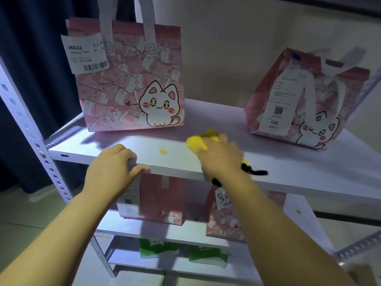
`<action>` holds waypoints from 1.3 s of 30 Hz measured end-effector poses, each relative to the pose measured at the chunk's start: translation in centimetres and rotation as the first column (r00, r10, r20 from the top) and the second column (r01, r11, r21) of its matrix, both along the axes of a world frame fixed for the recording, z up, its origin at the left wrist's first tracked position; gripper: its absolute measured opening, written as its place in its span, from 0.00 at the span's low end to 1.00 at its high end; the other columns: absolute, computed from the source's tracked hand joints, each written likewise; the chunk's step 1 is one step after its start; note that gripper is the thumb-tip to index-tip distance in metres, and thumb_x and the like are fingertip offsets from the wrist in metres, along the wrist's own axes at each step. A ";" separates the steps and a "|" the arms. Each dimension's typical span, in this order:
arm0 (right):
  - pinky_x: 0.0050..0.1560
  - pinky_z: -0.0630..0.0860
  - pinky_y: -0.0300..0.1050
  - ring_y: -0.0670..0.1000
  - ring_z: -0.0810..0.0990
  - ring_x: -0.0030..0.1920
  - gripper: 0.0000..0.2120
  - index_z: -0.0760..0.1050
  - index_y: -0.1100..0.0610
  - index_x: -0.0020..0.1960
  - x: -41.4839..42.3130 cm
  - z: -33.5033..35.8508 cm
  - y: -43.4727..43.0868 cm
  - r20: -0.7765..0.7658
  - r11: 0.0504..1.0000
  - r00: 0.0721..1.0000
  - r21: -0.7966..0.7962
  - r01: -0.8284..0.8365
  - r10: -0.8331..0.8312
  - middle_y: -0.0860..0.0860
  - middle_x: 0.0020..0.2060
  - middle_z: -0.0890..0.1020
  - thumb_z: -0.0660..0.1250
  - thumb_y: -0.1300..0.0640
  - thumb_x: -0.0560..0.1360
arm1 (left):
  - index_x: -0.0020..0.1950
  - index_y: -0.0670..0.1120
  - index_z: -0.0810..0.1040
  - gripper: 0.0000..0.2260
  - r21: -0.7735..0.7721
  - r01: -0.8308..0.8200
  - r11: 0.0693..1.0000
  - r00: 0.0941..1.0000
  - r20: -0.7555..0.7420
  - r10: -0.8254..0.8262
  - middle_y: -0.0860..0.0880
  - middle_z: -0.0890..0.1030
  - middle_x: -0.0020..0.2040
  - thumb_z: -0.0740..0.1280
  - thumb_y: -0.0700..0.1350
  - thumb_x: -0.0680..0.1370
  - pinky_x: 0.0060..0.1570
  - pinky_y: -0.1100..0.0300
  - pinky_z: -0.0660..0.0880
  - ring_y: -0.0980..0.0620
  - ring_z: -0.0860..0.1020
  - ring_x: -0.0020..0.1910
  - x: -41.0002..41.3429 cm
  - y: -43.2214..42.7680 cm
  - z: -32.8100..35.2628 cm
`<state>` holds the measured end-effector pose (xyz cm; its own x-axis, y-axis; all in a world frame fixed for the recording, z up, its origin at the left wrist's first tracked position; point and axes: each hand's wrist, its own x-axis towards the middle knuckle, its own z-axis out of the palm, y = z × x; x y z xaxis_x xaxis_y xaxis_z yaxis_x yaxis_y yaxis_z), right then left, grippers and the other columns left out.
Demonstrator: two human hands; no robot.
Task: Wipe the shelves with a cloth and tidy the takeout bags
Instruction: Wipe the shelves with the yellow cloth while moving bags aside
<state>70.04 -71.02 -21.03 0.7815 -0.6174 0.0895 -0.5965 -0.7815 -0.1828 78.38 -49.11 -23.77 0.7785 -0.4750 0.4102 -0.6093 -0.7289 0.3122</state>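
Note:
My right hand point(219, 155) grips a yellow cloth point(199, 142) with black trim and presses it on the white top shelf point(288, 174), near the middle. A small yellow smear point(163, 151) lies on the shelf just left of the cloth. My left hand point(114, 164) grips the shelf's front edge, fingers curled over it. A pink cat-print takeout bag point(132, 79) with a J8022 label stands upright at the back left. A second pink cat bag point(305, 102) with a long receipt stands at the right, turned at an angle.
The rack's perforated metal upright point(31, 129) runs down the left. On the shelf below stand two more pink bags point(162, 199) point(224, 217). Green and white bags point(158, 248) sit on the lowest shelf. A dark curtain point(31, 38) hangs at the left.

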 end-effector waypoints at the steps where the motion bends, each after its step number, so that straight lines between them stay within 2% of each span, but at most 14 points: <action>1: 0.55 0.62 0.58 0.61 0.65 0.59 0.17 0.66 0.41 0.64 0.4 -0.2 1.0 -0.001 0.996 0.996 -0.004 -0.092 0.092 0.53 0.65 0.65 0.54 0.46 0.76 | 0.46 0.44 0.81 0.18 -0.008 -0.004 1.000 1.000 -0.007 0.004 0.47 0.79 0.45 0.71 0.58 0.69 0.38 0.55 0.70 0.44 0.76 0.47 0.0 0.0 0.0; 4: 0.58 0.62 0.56 0.59 0.65 0.61 0.20 0.63 0.39 0.68 -0.4 -0.7 2.5 0.028 0.949 0.949 -0.037 -0.312 0.313 0.50 0.67 0.64 0.53 0.40 0.77 | 0.49 0.44 0.81 0.20 -0.030 -0.017 0.999 0.999 -0.028 0.016 0.47 0.79 0.47 0.71 0.59 0.69 0.40 0.55 0.70 0.45 0.76 0.49 0.0 0.0 0.0; 6: 0.60 0.63 0.54 0.57 0.66 0.62 0.21 0.63 0.37 0.69 -1.9 -0.6 1.3 0.055 0.930 0.928 -0.011 -0.367 0.368 0.49 0.68 0.65 0.54 0.39 0.76 | 0.50 0.45 0.81 0.21 -0.038 -0.016 0.999 0.999 -0.038 0.015 0.48 0.79 0.48 0.70 0.60 0.69 0.40 0.56 0.70 0.46 0.76 0.49 0.1 0.2 0.0; 8: 0.61 0.64 0.53 0.56 0.66 0.64 0.21 0.64 0.36 0.68 -3.5 -0.4 -0.8 0.065 0.951 0.950 0.021 -0.308 0.307 0.49 0.68 0.67 0.54 0.38 0.76 | 0.51 0.45 0.81 0.21 -0.043 -0.009 0.999 0.999 -0.037 0.007 0.49 0.79 0.48 0.70 0.60 0.69 0.40 0.56 0.70 0.47 0.76 0.49 0.3 0.4 0.0; 12: 0.57 0.65 0.56 0.60 0.68 0.60 0.21 0.64 0.39 0.68 -4.1 -0.6 -2.7 0.051 0.999 0.998 -0.009 -0.036 0.037 0.52 0.65 0.68 0.53 0.41 0.76 | 0.52 0.46 0.81 0.20 -0.058 0.003 0.998 1.000 -0.018 -0.005 0.49 0.79 0.49 0.70 0.59 0.70 0.37 0.59 0.66 0.48 0.76 0.48 0.5 0.6 -0.2; 16: 0.50 0.60 0.55 0.61 0.66 0.58 0.19 0.65 0.42 0.67 -1.2 -0.8 -0.3 0.040 0.999 0.999 -0.037 0.022 -0.021 0.52 0.65 0.65 0.53 0.44 0.77 | 0.53 0.47 0.81 0.18 -0.068 0.008 0.998 1.000 -0.005 -0.008 0.50 0.79 0.50 0.69 0.59 0.71 0.38 0.60 0.65 0.48 0.76 0.49 0.5 0.6 -0.3; 18: 0.49 0.59 0.55 0.60 0.66 0.58 0.19 0.65 0.43 0.66 0.4 -0.8 1.4 0.032 0.999 0.999 -0.049 -0.016 0.018 0.52 0.65 0.64 0.52 0.44 0.77 | 0.54 0.47 0.80 0.18 -0.066 0.009 0.998 1.000 -0.004 -0.010 0.50 0.79 0.50 0.69 0.58 0.71 0.39 0.60 0.66 0.49 0.76 0.50 0.5 0.6 -0.4; 24: 0.54 0.62 0.59 0.62 0.64 0.60 0.19 0.65 0.44 0.67 3.5 -1.2 6.7 0.004 0.972 0.977 -0.096 -0.214 0.215 0.53 0.66 0.63 0.51 0.42 0.77 | 0.52 0.46 0.81 0.18 -0.085 0.007 0.996 1.000 -0.012 -0.008 0.49 0.80 0.50 0.70 0.57 0.70 0.39 0.59 0.66 0.47 0.76 0.50 0.2 0.5 -0.4; 29: 0.56 0.63 0.57 0.59 0.65 0.59 0.20 0.65 0.41 0.68 1.6 -0.9 5.6 0.042 0.934 0.934 -0.065 -0.351 0.354 0.52 0.65 0.65 0.53 0.41 0.77 | 0.52 0.45 0.81 0.18 -0.064 0.022 0.998 0.999 -0.026 -0.023 0.47 0.79 0.49 0.71 0.56 0.70 0.39 0.59 0.66 0.46 0.76 0.49 0.2 0.3 -0.3; 31: 0.57 0.63 0.56 0.58 0.66 0.59 0.20 0.65 0.40 0.68 -0.3 -0.6 4.2 0.059 0.933 0.932 -0.048 -0.356 0.359 0.51 0.64 0.66 0.54 0.40 0.77 | 0.49 0.44 0.80 0.17 -0.045 0.034 0.998 0.999 -0.030 -0.035 0.47 0.78 0.47 0.70 0.57 0.71 0.40 0.57 0.67 0.45 0.75 0.48 0.2 0.1 -0.1; 35: 0.60 0.65 0.55 0.58 0.66 0.62 0.21 0.65 0.38 0.68 -4.9 -0.2 -0.8 0.033 0.983 0.983 -0.039 -0.180 0.181 0.52 0.65 0.68 0.54 0.39 0.76 | 0.40 0.48 0.76 0.15 0.002 0.071 0.997 0.997 -0.024 -0.071 0.48 0.76 0.45 0.66 0.60 0.72 0.44 0.54 0.69 0.44 0.72 0.47 -0.5 -0.8 0.4; 37: 0.60 0.66 0.56 0.59 0.67 0.62 0.21 0.64 0.38 0.67 -7.4 -0.1 -4.3 0.036 1.000 0.999 -0.010 0.004 -0.004 0.54 0.64 0.69 0.54 0.38 0.76 | 0.39 0.48 0.77 0.14 -0.015 0.104 0.994 0.994 -0.035 -0.105 0.48 0.77 0.48 0.66 0.59 0.73 0.48 0.51 0.71 0.44 0.73 0.48 -1.1 -1.6 0.7; 39: 0.57 0.66 0.58 0.61 0.67 0.60 0.21 0.63 0.41 0.67 -9.5 0.0 -7.2 0.045 0.978 0.976 0.019 0.210 -0.211 0.55 0.63 0.68 0.53 0.38 0.76 | 0.40 0.47 0.78 0.13 -0.045 0.140 0.989 0.989 -0.050 -0.142 0.48 0.77 0.50 0.67 0.57 0.74 0.50 0.50 0.71 0.44 0.73 0.50 -1.8 -2.5 0.7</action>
<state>60.54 -78.20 -21.08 0.6291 -0.7690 0.1132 -0.7379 -0.6366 -0.2242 76.58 -51.56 -23.05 0.7262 -0.5653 0.3914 -0.6868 -0.6227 0.3750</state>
